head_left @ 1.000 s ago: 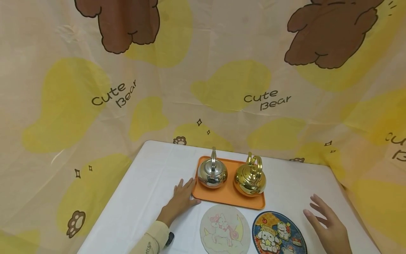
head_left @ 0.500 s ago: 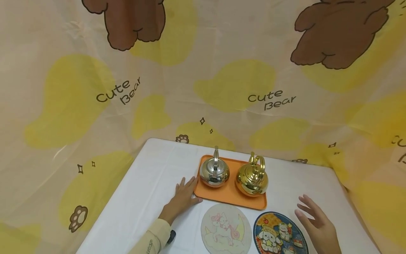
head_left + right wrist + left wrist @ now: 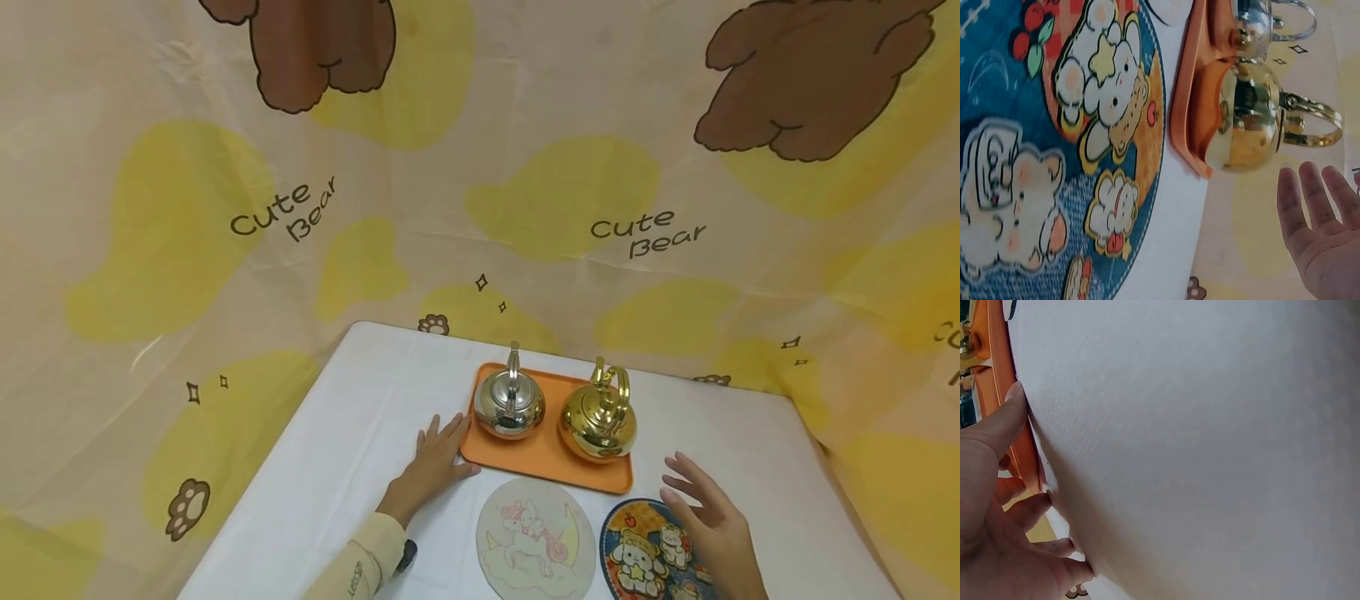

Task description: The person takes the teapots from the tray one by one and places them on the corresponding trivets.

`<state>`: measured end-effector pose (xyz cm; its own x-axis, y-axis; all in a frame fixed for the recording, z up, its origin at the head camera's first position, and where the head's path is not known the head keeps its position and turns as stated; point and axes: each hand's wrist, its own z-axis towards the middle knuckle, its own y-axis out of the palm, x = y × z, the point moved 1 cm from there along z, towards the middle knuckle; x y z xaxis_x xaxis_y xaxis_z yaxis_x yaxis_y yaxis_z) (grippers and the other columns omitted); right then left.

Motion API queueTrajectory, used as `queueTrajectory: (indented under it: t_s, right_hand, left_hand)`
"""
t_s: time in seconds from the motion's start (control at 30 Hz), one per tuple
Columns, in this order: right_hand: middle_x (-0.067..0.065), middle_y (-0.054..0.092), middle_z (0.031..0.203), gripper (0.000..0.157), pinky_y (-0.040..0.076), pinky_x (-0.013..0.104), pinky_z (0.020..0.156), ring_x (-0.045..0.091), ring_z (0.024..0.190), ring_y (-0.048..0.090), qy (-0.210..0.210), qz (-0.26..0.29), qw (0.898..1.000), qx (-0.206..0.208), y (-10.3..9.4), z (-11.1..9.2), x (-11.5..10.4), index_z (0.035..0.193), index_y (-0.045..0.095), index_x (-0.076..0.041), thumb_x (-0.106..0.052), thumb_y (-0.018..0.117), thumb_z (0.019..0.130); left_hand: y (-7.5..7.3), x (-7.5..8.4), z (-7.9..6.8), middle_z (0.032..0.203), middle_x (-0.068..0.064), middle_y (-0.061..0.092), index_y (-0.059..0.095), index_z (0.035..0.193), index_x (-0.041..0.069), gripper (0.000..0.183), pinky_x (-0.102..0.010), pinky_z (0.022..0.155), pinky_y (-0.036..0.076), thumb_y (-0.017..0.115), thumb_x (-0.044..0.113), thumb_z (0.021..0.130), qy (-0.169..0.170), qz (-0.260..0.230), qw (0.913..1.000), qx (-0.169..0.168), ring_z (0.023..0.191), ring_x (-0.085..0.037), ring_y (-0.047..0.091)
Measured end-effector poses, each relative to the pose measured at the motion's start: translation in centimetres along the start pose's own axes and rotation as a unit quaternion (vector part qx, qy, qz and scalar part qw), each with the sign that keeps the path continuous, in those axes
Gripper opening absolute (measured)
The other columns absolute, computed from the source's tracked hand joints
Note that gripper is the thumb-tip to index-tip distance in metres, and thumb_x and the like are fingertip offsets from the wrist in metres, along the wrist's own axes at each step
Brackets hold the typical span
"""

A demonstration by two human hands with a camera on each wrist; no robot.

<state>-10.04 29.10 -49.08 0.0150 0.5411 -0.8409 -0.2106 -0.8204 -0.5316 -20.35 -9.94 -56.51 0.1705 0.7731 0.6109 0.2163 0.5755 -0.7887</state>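
On an orange tray (image 3: 551, 392) stand two shiny teapots, a silver teapot (image 3: 510, 410) at the left and a gold teapot (image 3: 597, 427) at the right. My left hand (image 3: 433, 467) rests at the tray's left edge, fingers spread and touching the rim. In the left wrist view the thumb and fingertips lie along that orange edge. Over the blue round placemat, right of the tray, my right hand (image 3: 712, 521) hangs with relaxed fingers and holds nothing. The right wrist view shows its fingers apart from the gold teapot.
A pale round placemat (image 3: 534, 537) with a unicorn print lies in front of the tray. Beside it is a blue round placemat (image 3: 637, 554) with cartoon animals. A printed bear curtain (image 3: 420, 192) hangs behind the white table (image 3: 360, 392).
My right hand has moved left, from beside the blue placemat to above it and closer to the gold teapot. The left hand has stayed at the tray's edge. The head view has shifted slightly.
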Motion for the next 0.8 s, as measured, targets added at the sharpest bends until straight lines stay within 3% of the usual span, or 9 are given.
queueTrajectory:
  t_s: [0.33,0.5,0.63,0.8]
  right_hand:
    - [0.011,0.063,0.148,0.053,0.053,0.011,0.088,-0.012,0.116,0.06,-0.039,0.018,0.999,-0.004,2.3,0.3,-1.1,0.155,0.054,-0.014,-0.026,0.068,0.106]
    - [0.01,0.06,0.15,0.052,0.056,0.015,0.089,-0.006,0.118,0.062,-0.035,0.061,0.997,-0.02,3.4,0.6,-1.6,0.154,0.055,-0.012,-0.028,0.067,0.107]
    - [0.012,0.059,0.149,0.049,0.059,0.019,0.089,0.0,0.121,0.063,-0.048,0.111,0.992,-0.037,4.3,0.7,-1.8,0.153,0.054,-0.006,-0.019,0.065,0.107]
    - [0.013,0.06,0.147,0.047,0.059,0.02,0.09,0.003,0.122,0.064,-0.062,0.133,0.988,-0.042,5.3,0.7,-1.7,0.152,0.055,-0.005,-0.015,0.065,0.107]
  left_hand:
    - [-0.1,0.1,0.1,0.171,-0.019,0.034,0.038,0.163,0.003,0.088,-0.077,0.123,0.012,0.082,0.035,0.093,-0.003,0.003,1.0,0.0,0.159,-0.057,0.014]
    - [0.0,0.0,0.2,0.172,-0.018,0.033,0.038,0.164,0.004,0.088,-0.076,0.124,0.011,0.081,0.036,0.094,-0.005,0.009,0.9999,0.0,0.159,-0.055,0.014]
    - [0.0,-0.1,0.3,0.172,-0.016,0.032,0.037,0.165,0.006,0.089,-0.075,0.125,0.01,0.081,0.036,0.094,-0.007,0.006,1.0,-0.001,0.16,-0.054,0.012]
    - [0.2,-0.2,0.2,0.172,-0.016,0.032,0.036,0.165,0.007,0.09,-0.075,0.125,0.011,0.082,0.036,0.093,-0.006,0.005,1.0,-0.001,0.16,-0.054,0.012]
